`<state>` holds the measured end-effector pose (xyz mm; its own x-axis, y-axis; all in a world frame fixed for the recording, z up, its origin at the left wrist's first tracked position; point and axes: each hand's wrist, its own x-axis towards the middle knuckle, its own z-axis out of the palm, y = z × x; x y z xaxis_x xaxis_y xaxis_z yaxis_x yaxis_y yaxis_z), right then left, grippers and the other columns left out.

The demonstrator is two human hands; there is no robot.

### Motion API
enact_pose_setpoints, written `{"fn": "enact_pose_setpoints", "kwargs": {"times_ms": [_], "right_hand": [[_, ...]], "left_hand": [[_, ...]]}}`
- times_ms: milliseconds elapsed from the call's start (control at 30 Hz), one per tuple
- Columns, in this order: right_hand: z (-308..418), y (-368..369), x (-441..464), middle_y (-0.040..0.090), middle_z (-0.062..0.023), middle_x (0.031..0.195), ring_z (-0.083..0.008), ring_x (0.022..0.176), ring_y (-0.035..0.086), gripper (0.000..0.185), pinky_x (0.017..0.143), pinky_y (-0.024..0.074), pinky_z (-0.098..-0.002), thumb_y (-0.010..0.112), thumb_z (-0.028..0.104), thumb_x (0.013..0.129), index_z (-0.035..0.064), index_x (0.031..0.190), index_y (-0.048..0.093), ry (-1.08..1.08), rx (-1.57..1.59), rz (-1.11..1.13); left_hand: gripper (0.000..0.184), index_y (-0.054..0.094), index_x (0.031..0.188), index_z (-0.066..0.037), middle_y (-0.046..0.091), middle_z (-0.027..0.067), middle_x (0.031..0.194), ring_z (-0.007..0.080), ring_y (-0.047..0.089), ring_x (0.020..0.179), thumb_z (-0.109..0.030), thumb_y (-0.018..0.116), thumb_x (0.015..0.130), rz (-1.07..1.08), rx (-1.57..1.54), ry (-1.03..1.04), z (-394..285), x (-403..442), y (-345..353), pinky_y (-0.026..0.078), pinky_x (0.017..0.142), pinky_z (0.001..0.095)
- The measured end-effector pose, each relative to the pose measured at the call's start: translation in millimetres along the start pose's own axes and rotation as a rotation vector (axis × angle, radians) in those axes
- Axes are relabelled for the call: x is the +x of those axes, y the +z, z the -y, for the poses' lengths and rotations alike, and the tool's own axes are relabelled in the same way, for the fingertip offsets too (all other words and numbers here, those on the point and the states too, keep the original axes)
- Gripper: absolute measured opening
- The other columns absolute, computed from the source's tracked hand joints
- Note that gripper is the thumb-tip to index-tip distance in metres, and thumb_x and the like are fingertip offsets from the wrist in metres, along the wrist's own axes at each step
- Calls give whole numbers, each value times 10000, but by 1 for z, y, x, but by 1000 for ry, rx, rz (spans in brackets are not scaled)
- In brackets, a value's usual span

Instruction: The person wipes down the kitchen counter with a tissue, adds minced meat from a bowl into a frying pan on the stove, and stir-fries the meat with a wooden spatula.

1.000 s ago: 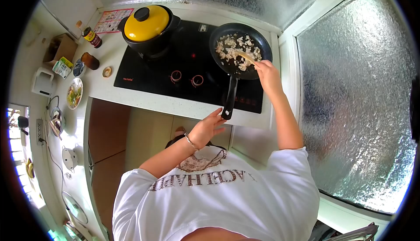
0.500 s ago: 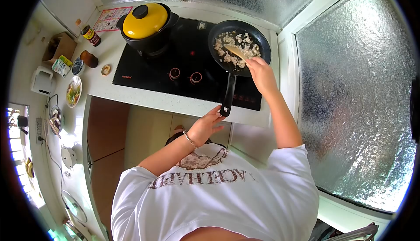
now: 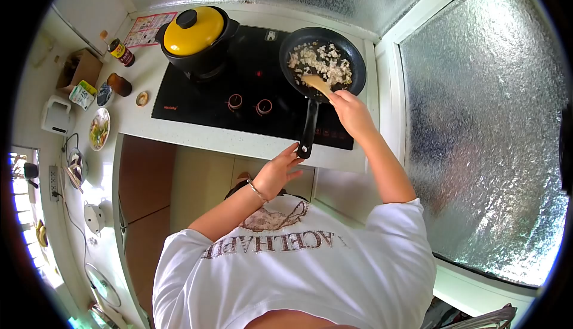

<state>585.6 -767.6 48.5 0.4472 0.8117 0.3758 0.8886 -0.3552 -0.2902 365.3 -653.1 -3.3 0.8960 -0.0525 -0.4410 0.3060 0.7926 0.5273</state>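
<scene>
My right hand (image 3: 353, 113) is closed around a wooden spatula (image 3: 316, 84), its blade resting among crumbled, pale cooked pieces (image 3: 325, 63). These lie in a black frying pan (image 3: 357, 72) at the right side of the cooktop. At the near end of the pan's black handle, my left hand (image 3: 279, 172) holds on with its fingertips, while the lowest digit stands away from it. Part of the left fingers is hidden behind the handle.
A black pot with a yellow lid (image 3: 194, 33) stands on the cooktop (image 3: 209, 99) at the left. On the counter left of it are a sauce bottle (image 3: 121, 52), a brown jar (image 3: 119, 84) and a plate of cut vegetables (image 3: 99, 129). A textured glass panel (image 3: 477, 126) rises at the right.
The spatula's blade has moved toward the near side of the pan, and the right hand has come slightly nearer. The left hand stays at the handle. The whole view has shifted slightly.
</scene>
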Motion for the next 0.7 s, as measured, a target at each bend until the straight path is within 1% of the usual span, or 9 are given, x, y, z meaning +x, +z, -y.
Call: {"fn": "enact_pose_setpoints", "kwargs": {"times_ms": [100,167,267,367,400,467,600,667,700], "right_hand": [[-8,6,3,585,-85,902,-272,806,586,150,664,483,-360,550,67,816,37,951,608,27,-6,56],[-12,9,14,588,-107,922,-297,797,579,222,681,474,-354,564,28,805,39,1024,599,-19,40,-50],[-16,31,34,588,-109,923,-298,801,581,210,687,474,-354,571,47,807,42,1015,604,-24,33,-34],[-24,40,34,587,-113,925,-301,813,581,197,697,473,-359,573,60,811,44,1003,609,19,34,-34],[-25,37,36,587,-113,925,-301,813,581,197,697,473,-359,573,60,811,44,1003,609,14,32,-37],[-25,32,27,585,-89,916,-283,834,580,184,688,480,-362,519,74,820,48,984,598,-16,-1,-38],[-32,19,12,589,-88,912,-285,817,583,170,679,481,-364,524,74,824,47,973,602,-19,-7,-32],[-38,9,5,593,-85,904,-289,796,585,153,666,482,-366,537,71,824,48,959,606,14,-34,-165],[-39,9,0,593,-85,904,-289,796,585,153,666,482,-366,537,71,824,48,959,606,22,-33,-166]], "left_hand": [[529,244,1395,-73,420,37,1303,165,367,1217,-216,398,909,17,20,5,1,3,-1,337,962,370],[530,247,1392,-69,423,33,1303,160,364,1219,-223,400,908,-2,11,-3,2,2,-1,332,964,371],[526,265,1379,-83,448,27,1284,168,383,1212,-246,417,903,-11,30,3,2,2,4,324,972,384],[533,262,1381,-85,432,29,1304,172,369,1225,-256,422,902,5,48,2,0,2,2,315,978,385],[533,262,1381,-85,432,29,1304,172,369,1225,-256,422,902,7,49,8,-2,2,2,315,978,385],[537,262,1381,-86,416,33,1321,180,355,1238,-263,425,902,-25,27,-3,-1,-1,1,303,988,389],[543,226,1395,-51,408,46,1312,183,355,1229,-231,399,912,-9,18,6,-3,1,-1,320,985,380],[538,264,1382,-90,424,41,1312,197,357,1237,-267,436,904,-7,14,4,-2,-1,-3,310,990,399],[538,264,1382,-90,424,41,1312,197,357,1237,-267,436,904,-7,19,-4,0,-2,-4,310,990,399]]}}
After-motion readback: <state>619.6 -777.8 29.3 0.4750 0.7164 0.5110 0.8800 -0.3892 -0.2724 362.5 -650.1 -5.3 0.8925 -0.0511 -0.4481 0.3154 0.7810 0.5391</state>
